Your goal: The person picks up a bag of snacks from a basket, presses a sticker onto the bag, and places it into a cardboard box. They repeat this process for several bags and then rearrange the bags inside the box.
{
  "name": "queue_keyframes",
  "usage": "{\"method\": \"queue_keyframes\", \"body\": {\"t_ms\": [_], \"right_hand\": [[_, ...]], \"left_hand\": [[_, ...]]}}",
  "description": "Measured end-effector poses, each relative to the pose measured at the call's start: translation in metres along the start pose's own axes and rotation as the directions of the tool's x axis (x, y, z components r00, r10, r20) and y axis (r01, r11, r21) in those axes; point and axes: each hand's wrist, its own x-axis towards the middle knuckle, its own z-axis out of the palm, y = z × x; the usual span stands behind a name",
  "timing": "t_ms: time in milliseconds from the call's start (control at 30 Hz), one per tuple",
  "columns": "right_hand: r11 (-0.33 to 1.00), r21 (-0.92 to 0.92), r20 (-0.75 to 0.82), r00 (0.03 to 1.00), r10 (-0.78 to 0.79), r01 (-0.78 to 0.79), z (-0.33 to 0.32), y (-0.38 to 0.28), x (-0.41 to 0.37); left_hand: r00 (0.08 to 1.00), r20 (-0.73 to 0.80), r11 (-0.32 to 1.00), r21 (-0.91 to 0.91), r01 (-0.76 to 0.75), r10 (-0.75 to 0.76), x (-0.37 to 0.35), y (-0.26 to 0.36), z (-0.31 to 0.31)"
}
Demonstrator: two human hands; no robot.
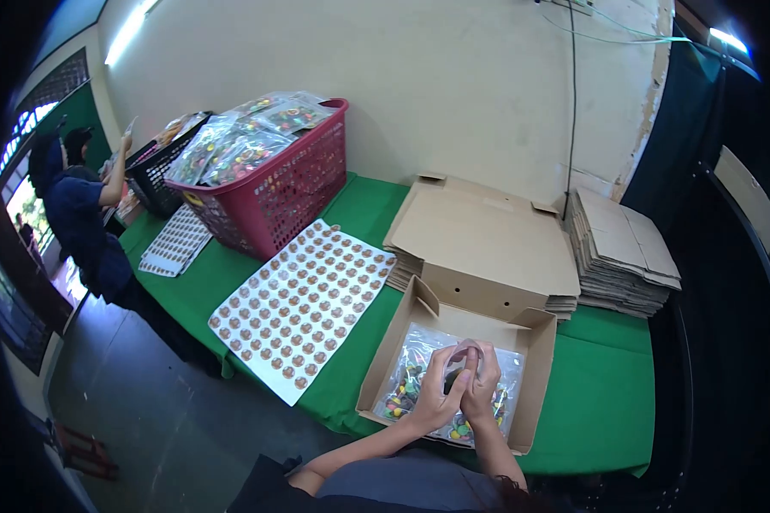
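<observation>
Over an open cardboard box (536,376) my two hands are close together. My left hand (437,395) and my right hand (481,385) both have their fingers closed on a roll of clear tape (466,345), seen as a ring between them. Clear plastic bags (415,349) with small colourful pieces lie in the box, beneath my hands. Part of the bags is hidden by the hands. Left of the box lies a white sheet of round brown stickers (304,299).
A red basket (269,201) full of bagged pieces stands at the back left, near a black basket (156,175) and more sticker sheets (176,242). Flattened cardboard (488,231) and another cardboard stack (624,248) lie behind the box. A person (81,218) stands at far left.
</observation>
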Motion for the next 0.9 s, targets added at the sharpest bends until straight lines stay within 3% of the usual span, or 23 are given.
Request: {"method": "queue_keyframes", "body": {"t_ms": [33,200,267,300,400,467,533,567,667,700,733,800,867,900], "right_hand": [[0.999,-0.022,0.016,0.999,-0.035,0.036,-0.001,-0.004,0.0],[0.973,0.11,0.087,0.973,-0.212,0.202,-0.01,-0.023,-0.002],[0.978,0.126,0.123,0.976,-0.181,0.166,-0.019,-0.03,-0.004],[0.98,0.122,0.129,0.977,-0.172,0.156,-0.025,-0.031,-0.004],[0.973,0.124,0.199,0.956,-0.217,0.195,-0.043,-0.026,-0.005],[0.971,0.156,0.243,0.945,-0.218,0.184,-0.05,-0.02,-0.005],[0.976,0.124,0.237,0.95,-0.202,0.176,-0.057,-0.007,-0.003],[0.985,0.147,0.227,0.967,-0.119,0.087,-0.059,-0.005,0.0],[0.969,0.234,0.324,0.933,-0.16,0.085,-0.068,0.002,0.003],[0.965,0.257,0.375,0.916,-0.144,0.047,-0.07,0.002,0.002],[0.961,0.272,0.393,0.908,-0.149,0.04,-0.073,0.002,0.002],[0.94,0.336,0.552,0.819,-0.154,-0.049,-0.076,0.004,0.004],[0.932,0.357,0.624,0.757,-0.191,-0.059,-0.08,0.005,0.007],[0.927,0.368,0.683,0.696,-0.222,-0.066,-0.082,0.006,0.009]], "left_hand": [[0.998,-0.064,0.996,-0.091,0.014,-0.02,0.002,0.005,0.0],[0.959,-0.26,0.994,0.018,-0.111,0.112,0.003,0.01,-0.006],[0.919,-0.246,0.933,0.267,-0.241,0.308,-0.001,0.012,-0.009],[0.906,-0.258,0.908,0.345,-0.24,0.337,-0.004,0.015,-0.007],[0.872,-0.347,0.912,0.341,-0.227,0.346,-0.016,0.024,0.009],[0.864,-0.413,0.936,0.314,-0.161,0.288,-0.029,0.022,0.017],[0.922,-0.323,0.899,0.434,-0.057,0.214,-0.036,0.026,0.02],[0.941,-0.295,0.893,0.45,-0.015,0.164,-0.039,0.037,0.023],[0.906,-0.398,0.878,0.473,0.068,0.144,-0.055,0.035,0.033],[0.855,-0.519,0.956,0.254,0.148,0.006,-0.065,0.019,0.037],[0.843,-0.537,0.951,0.264,0.159,0.008,-0.07,0.019,0.033],[0.902,-0.427,0.816,0.542,0.201,0.062,-0.078,0.025,0.021],[0.907,-0.417,0.815,0.547,0.194,0.064,-0.08,0.029,0.024],[0.875,-0.484,0.903,0.375,0.21,-0.002,-0.079,0.033,0.029]]}}
